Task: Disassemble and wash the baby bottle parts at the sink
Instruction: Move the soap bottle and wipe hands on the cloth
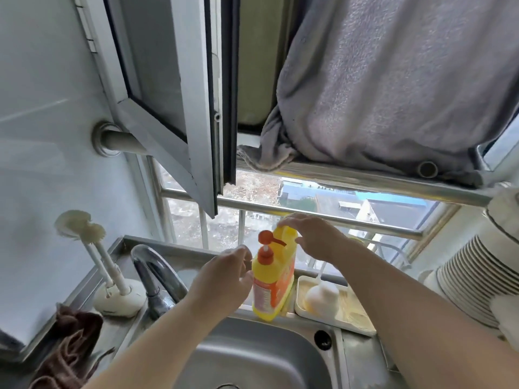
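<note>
Behind the sink [252, 357], the soap bottle [271, 287] stands upright between your hands. Your left hand [224, 279] cups beside the pump; your right hand [314, 237] rests relaxed on its top, nearer.

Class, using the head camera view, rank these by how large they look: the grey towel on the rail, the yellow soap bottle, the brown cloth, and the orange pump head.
1. grey towel
2. brown cloth, partly cut off; it lies nearer the camera, so its lead over the bottle is unsure
3. yellow soap bottle
4. orange pump head
</note>
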A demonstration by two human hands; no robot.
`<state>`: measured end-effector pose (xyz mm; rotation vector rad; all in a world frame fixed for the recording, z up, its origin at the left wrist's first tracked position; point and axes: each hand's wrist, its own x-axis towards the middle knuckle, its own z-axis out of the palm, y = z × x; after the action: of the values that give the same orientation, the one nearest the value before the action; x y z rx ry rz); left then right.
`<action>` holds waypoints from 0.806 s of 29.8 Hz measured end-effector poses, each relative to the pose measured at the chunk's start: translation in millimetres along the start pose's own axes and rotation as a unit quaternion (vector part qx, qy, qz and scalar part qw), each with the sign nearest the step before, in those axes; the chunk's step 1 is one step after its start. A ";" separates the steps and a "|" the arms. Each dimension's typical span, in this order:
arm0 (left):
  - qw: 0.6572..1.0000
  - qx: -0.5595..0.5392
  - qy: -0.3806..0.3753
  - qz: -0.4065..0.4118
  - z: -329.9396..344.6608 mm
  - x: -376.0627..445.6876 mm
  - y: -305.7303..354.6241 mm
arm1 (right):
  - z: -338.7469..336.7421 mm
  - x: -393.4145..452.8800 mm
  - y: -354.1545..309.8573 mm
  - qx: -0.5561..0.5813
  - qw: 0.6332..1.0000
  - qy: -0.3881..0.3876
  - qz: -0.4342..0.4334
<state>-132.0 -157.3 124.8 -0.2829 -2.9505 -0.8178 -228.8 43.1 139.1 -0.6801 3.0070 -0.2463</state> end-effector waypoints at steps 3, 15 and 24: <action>1.000 0.017 -0.006 0.005 -2.0 5.3 -5.3 | 2.8 15.7 -3.1 -0.032 0.999 0.000 -0.031; 0.994 0.089 -0.027 0.048 -22.6 27.3 -13.5 | -4.3 16.1 -3.9 -0.106 0.993 -0.053 -0.015; 0.985 0.151 -0.022 0.078 -23.6 39.8 -13.4 | 4.3 20.4 -17.5 -0.065 0.993 -0.073 0.064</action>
<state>-173.3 -174.4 142.8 -0.5064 -2.9865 -0.3429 -239.4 18.1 137.5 -0.4870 2.9292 0.0047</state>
